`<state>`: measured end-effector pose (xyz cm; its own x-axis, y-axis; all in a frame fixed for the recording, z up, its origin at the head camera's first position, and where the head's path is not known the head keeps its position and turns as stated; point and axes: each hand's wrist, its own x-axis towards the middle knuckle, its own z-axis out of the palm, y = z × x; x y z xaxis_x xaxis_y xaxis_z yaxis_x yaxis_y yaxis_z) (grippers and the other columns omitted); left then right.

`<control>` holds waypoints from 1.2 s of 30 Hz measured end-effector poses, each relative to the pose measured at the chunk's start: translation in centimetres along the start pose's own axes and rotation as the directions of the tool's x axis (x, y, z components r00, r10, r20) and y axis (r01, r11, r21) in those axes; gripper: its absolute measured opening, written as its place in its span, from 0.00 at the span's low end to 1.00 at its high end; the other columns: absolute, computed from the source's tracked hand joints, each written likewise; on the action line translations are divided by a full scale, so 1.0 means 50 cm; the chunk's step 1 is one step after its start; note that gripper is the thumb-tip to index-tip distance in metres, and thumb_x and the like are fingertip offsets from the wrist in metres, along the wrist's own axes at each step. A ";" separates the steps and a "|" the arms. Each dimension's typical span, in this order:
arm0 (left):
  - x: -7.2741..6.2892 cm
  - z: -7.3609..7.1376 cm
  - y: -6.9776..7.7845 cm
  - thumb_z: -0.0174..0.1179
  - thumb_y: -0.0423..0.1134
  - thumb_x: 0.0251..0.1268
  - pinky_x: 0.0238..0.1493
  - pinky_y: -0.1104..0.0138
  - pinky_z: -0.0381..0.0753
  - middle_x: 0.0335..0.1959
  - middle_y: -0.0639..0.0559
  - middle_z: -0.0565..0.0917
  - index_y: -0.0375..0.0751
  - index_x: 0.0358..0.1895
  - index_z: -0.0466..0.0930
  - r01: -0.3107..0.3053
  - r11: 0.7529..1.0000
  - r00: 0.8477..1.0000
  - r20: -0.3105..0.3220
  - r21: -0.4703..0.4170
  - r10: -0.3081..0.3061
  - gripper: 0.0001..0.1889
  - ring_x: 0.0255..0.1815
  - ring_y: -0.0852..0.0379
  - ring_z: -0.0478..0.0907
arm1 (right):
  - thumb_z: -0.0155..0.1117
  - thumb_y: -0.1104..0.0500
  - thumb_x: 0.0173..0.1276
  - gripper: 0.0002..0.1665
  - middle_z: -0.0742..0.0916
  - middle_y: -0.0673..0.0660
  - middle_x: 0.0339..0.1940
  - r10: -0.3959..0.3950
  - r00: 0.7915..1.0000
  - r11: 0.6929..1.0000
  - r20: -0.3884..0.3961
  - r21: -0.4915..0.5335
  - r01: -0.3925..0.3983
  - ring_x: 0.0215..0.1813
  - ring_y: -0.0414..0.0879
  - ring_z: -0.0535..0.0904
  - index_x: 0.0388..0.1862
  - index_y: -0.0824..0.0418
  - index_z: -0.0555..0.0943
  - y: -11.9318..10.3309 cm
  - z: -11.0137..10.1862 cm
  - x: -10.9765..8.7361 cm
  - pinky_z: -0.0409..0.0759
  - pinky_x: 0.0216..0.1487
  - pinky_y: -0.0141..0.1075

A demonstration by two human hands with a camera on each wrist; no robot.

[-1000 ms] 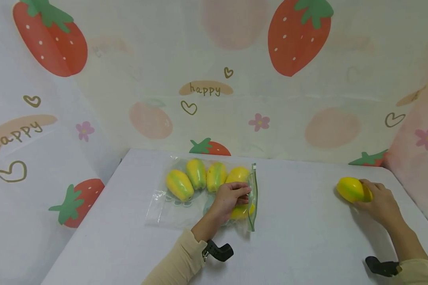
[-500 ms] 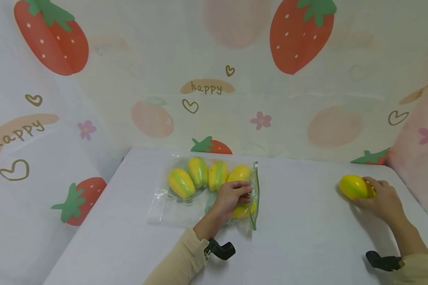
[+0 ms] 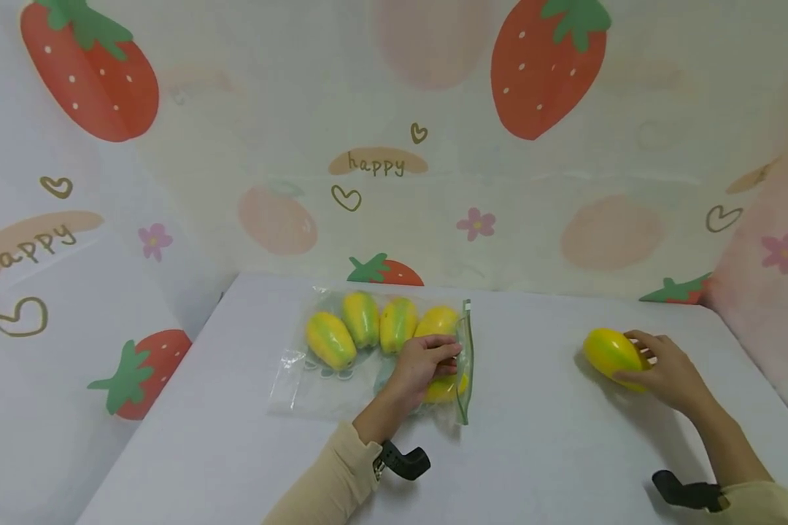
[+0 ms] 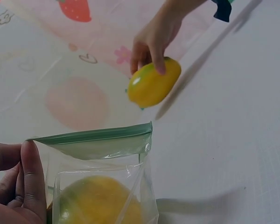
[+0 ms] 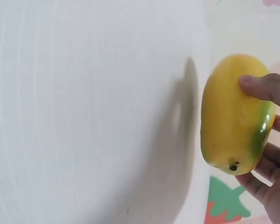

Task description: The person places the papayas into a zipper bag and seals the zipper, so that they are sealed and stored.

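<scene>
My left hand (image 3: pixel 427 364) pinches the open edge of a clear zip bag (image 3: pixel 289 383) by its green zip strip (image 4: pixel 93 135). Several yellow-green papayas (image 3: pixel 330 340) lie inside the bag, one of them partly hidden behind the hand. In the left wrist view, a bagged papaya (image 4: pixel 98 200) shows just below the zip. Off to the right, my right hand (image 3: pixel 673 372) grips another papaya (image 5: pixel 233 116), thumb on one side and fingers round the other. It is held above the table, its shadow falling beside it, and a small dark stem mark shows at one end.
A white cloth covers the table (image 3: pixel 532 452), with a stretch of it between the bag and the right hand. Behind stands a backdrop (image 3: pixel 532 189) printed with strawberries, hearts and flowers. A black wrist strap (image 3: pixel 403 463) sits on the left arm.
My right hand has carried its papaya to the left, closer to the bag. The left hand and the bag have stayed in place.
</scene>
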<state>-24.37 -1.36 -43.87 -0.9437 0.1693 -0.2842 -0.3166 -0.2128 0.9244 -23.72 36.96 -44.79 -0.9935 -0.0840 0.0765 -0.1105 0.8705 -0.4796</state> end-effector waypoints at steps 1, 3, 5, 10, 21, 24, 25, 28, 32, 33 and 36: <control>0.000 0.000 -0.001 0.62 0.33 0.66 0.34 0.74 0.84 0.31 0.53 0.80 0.29 0.51 0.81 -0.003 1.000 1.000 0.003 0.000 0.003 0.14 0.27 0.61 0.78 | 0.74 0.47 0.57 0.43 0.74 0.75 0.54 -0.009 1.000 1.000 0.001 0.004 0.009 0.51 0.67 0.73 0.65 0.68 0.68 -0.007 0.002 -0.001 0.80 0.44 0.58; 0.000 -0.001 -0.002 0.62 0.33 0.66 0.34 0.74 0.84 0.31 0.53 0.80 0.29 0.51 0.81 -0.004 1.000 1.000 0.004 0.001 0.004 0.14 0.27 0.61 0.78 | 0.74 0.48 0.57 0.43 0.75 0.74 0.54 -0.030 1.000 0.999 0.004 0.018 0.030 0.51 0.66 0.74 0.65 0.68 0.69 -0.022 0.005 -0.004 0.81 0.44 0.56; 0.000 -0.001 -0.001 0.62 0.33 0.66 0.34 0.74 0.84 0.31 0.53 0.80 0.29 0.51 0.81 -0.004 1.000 1.000 0.005 -0.003 0.004 0.14 0.27 0.61 0.78 | 0.75 0.50 0.56 0.42 0.76 0.73 0.53 -0.054 0.999 0.998 0.002 0.034 0.054 0.50 0.65 0.75 0.64 0.68 0.70 -0.036 0.008 -0.006 0.81 0.44 0.54; -0.004 0.000 0.003 0.61 0.33 0.66 0.34 0.74 0.84 0.29 0.54 0.80 0.29 0.52 0.80 -0.003 1.000 1.000 0.004 -0.004 0.003 0.15 0.27 0.61 0.77 | 0.76 0.53 0.56 0.40 0.78 0.71 0.52 -0.092 0.996 0.994 0.011 0.066 0.091 0.48 0.62 0.77 0.63 0.66 0.71 -0.064 0.016 -0.007 0.82 0.44 0.52; -0.006 0.004 0.005 0.61 0.32 0.67 0.32 0.75 0.83 0.27 0.55 0.80 0.27 0.53 0.79 -0.013 1.000 1.000 0.009 -0.004 0.013 0.15 0.26 0.62 0.77 | 0.77 0.56 0.53 0.38 0.80 0.65 0.50 -0.184 0.982 0.980 0.040 0.081 0.180 0.50 0.57 0.77 0.62 0.66 0.74 -0.113 0.029 -0.003 0.81 0.46 0.38; -0.004 0.003 0.005 0.60 0.32 0.67 0.32 0.75 0.83 0.26 0.55 0.80 0.26 0.53 0.79 -0.015 1.000 1.000 0.008 -0.001 0.015 0.15 0.26 0.62 0.77 | 0.77 0.57 0.53 0.37 0.80 0.63 0.50 -0.208 0.977 0.975 0.046 0.087 0.203 0.50 0.56 0.77 0.61 0.65 0.75 -0.124 0.036 -0.001 0.79 0.45 0.32; -0.003 0.003 0.004 0.60 0.32 0.67 0.32 0.75 0.83 0.26 0.55 0.80 0.26 0.53 0.79 -0.015 1.000 1.000 0.007 -0.001 0.015 0.15 0.26 0.62 0.77 | 0.77 0.57 0.53 0.37 0.80 0.62 0.50 -0.215 0.975 0.973 0.049 0.092 0.210 0.51 0.55 0.76 0.61 0.64 0.75 -0.128 0.040 -0.001 0.79 0.45 0.31; -0.003 0.003 0.003 0.60 0.32 0.67 0.32 0.75 0.83 0.26 0.55 0.80 0.26 0.52 0.79 -0.022 1.000 1.000 0.007 0.000 0.022 0.15 0.25 0.62 0.77 | 0.77 0.58 0.53 0.37 0.81 0.61 0.51 -0.226 0.972 0.969 0.061 0.112 0.218 0.51 0.55 0.76 0.62 0.63 0.75 -0.138 0.050 0.000 0.79 0.46 0.33; -0.002 0.003 0.002 0.61 0.32 0.66 0.32 0.75 0.83 0.26 0.55 0.80 0.26 0.52 0.79 -0.022 1.000 1.000 0.004 -0.003 0.022 0.15 0.25 0.62 0.77 | 0.78 0.57 0.52 0.37 0.82 0.60 0.51 -0.246 0.966 0.963 0.072 0.126 0.236 0.51 0.53 0.76 0.61 0.62 0.76 -0.151 0.065 0.000 0.79 0.46 0.33; -0.002 0.003 0.002 0.61 0.32 0.66 0.32 0.75 0.83 0.26 0.55 0.80 0.26 0.52 0.79 -0.022 1.000 1.000 0.002 -0.004 0.022 0.15 0.25 0.62 0.77 | 0.78 0.57 0.52 0.36 0.82 0.59 0.51 -0.252 0.965 0.962 0.074 0.128 0.241 0.51 0.53 0.76 0.61 0.62 0.76 -0.154 0.069 0.000 0.80 0.46 0.33; -0.003 0.004 0.004 0.61 0.32 0.66 0.32 0.75 0.83 0.26 0.55 0.80 0.27 0.51 0.80 -0.018 1.000 1.000 -0.004 -0.004 0.018 0.14 0.25 0.62 0.77 | 0.78 0.56 0.52 0.36 0.82 0.58 0.51 -0.273 0.959 0.956 0.080 0.136 0.261 0.51 0.52 0.76 0.61 0.62 0.77 -0.165 0.079 0.002 0.80 0.46 0.33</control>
<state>-24.28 -1.21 -43.60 -0.9495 0.1613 -0.2691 -0.3004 -0.2200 0.9281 -23.00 27.86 -44.28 -0.9243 -0.3572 0.1347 -0.3687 0.7440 -0.5573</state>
